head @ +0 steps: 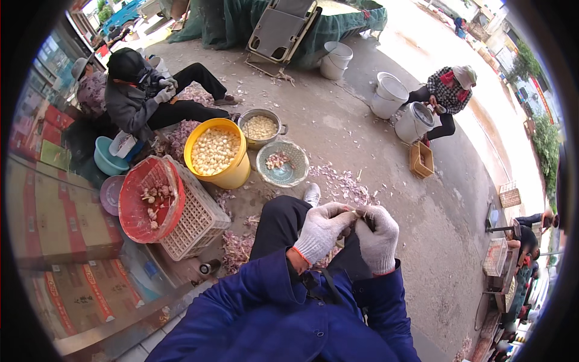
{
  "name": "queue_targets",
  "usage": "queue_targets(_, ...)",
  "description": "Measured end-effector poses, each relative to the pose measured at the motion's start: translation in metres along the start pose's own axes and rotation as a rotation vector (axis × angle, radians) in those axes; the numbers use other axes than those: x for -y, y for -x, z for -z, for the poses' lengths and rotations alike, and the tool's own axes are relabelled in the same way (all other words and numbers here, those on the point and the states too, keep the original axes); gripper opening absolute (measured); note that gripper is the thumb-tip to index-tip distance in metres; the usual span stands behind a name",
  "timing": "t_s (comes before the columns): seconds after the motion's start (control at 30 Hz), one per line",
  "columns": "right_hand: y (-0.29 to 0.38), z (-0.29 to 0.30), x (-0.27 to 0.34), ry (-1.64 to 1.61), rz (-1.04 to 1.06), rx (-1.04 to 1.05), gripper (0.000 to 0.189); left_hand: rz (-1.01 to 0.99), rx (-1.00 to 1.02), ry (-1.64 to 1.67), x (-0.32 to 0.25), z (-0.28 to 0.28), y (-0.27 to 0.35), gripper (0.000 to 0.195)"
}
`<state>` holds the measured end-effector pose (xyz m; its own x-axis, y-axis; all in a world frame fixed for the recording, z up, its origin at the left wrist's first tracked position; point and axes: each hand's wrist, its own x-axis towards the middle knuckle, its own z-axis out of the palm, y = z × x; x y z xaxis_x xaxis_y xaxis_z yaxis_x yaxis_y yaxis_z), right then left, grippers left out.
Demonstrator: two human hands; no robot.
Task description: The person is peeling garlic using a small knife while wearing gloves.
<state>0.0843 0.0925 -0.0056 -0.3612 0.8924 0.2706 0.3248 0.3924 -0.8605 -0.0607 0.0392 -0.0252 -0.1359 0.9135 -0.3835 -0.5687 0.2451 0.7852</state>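
Observation:
My left hand (323,231) and my right hand (377,237), both in white knitted work gloves, meet fingertip to fingertip above my lap. Pinched between them is a small pale garlic clove (355,212), mostly hidden by the fingers. Beyond my knee stands a green patterned basin (298,159) with some unpeeled cloves (279,160) in it. Left of it, a yellow bucket (239,174) is filled with peeled garlic cloves (215,151). A red basin (129,203), lined with clear plastic, holds several garlic bulbs (156,199) on top of a white plastic crate (199,226).
Purple garlic skins (344,183) litter the concrete around my feet. A metal pot (258,144) of peeled cloves stands behind the yellow bucket. Stacked cartons (59,212) line the left side. A gloved co-worker (131,99) sits at left; another person (448,95) sits by white buckets (409,129).

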Motion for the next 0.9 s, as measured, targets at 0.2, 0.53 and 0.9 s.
queue_targets(0.2,-0.003,0.005,-0.016,-0.022,0.003,0.095,0.018,0.037,-0.072,0.059,0.025,0.004,-0.01,0.014)
queue_targets(0.53,-0.003,0.005,-0.019,-0.015,0.106,0.095,0.015,-0.043,-0.154,-0.106,0.03,-0.002,-0.007,0.013)
queue_targets(0.9,-0.003,0.028,0.0,-0.7,-0.531,0.143,0.007,-0.106,0.026,-0.031,0.004,-0.024,0.014,0.012)
